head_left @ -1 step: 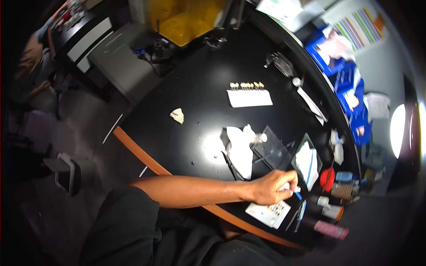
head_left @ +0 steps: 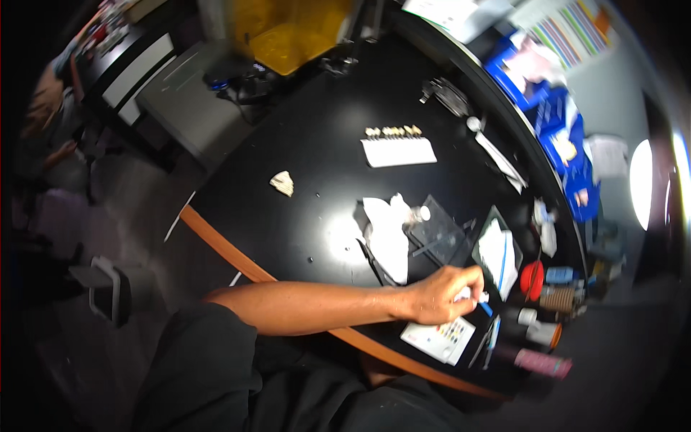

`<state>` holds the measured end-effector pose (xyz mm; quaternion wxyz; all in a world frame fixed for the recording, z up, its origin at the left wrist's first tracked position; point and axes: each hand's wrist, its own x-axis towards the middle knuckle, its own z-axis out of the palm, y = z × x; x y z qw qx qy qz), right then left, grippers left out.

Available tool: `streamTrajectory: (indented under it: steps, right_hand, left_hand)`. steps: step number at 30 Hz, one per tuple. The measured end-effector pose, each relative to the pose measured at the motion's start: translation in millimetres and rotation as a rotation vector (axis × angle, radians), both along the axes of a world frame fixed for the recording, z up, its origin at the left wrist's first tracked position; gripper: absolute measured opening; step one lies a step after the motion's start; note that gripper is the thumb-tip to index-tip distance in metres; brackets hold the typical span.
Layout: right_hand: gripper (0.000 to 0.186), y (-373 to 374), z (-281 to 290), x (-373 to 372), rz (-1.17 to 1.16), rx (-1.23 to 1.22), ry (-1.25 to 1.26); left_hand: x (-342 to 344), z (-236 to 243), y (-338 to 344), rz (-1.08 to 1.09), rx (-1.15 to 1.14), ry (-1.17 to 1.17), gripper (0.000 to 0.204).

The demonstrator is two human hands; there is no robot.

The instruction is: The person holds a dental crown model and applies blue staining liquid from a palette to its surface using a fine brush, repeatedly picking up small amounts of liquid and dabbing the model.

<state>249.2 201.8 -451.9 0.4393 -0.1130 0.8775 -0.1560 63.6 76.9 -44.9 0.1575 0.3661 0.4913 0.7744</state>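
Note:
My left hand (head_left: 450, 295) reaches across from the lower left, fingers closed on a small white object with a blue part (head_left: 481, 301). It is above a white card with coloured dots (head_left: 435, 340), beside a dark tray with white paper and a blue stick (head_left: 497, 255). A crumpled white cloth (head_left: 385, 237) lies left of the hand, next to a translucent dark sheet (head_left: 439, 230) and a small bottle (head_left: 421, 214). Thin tools (head_left: 491, 338) lie at the right. My right hand is not visible.
Farther back are a white holder with tan pieces (head_left: 398, 151), a tan piece (head_left: 282, 183) and metal tools (head_left: 446, 99). Blue bins (head_left: 558, 144) and small containers (head_left: 540, 331) line the right. The orange table edge (head_left: 223, 243) runs near me. A person (head_left: 54, 108) sits at far left.
The view has shifted slightly, so the table items appear a little higher and further left. My left hand, still closed, sits slightly higher in the picture.

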Motion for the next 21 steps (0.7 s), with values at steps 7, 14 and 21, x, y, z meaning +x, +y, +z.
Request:
streamTrajectory:
  steps: [7,14,21]
  right_hand:
    - [0.057,8.3,4.7,32.7,-0.208,0.01,0.429]
    - [0.056,-10.0,265.7,62.6,-0.093,-0.641,-0.069]
    - [0.034,62.2,456.4,59.8,0.112,-0.898,0.163]
  left_hand:
    - [-22.5,-14.5,36.6,0.025,-0.125,0.157,0.016]
    - [-24.9,-8.5,6.0,-0.129,-0.2,0.055,0.012]
    - [-28.0,3.2,-7.2,-0.166,-0.247,0.015,0.019]
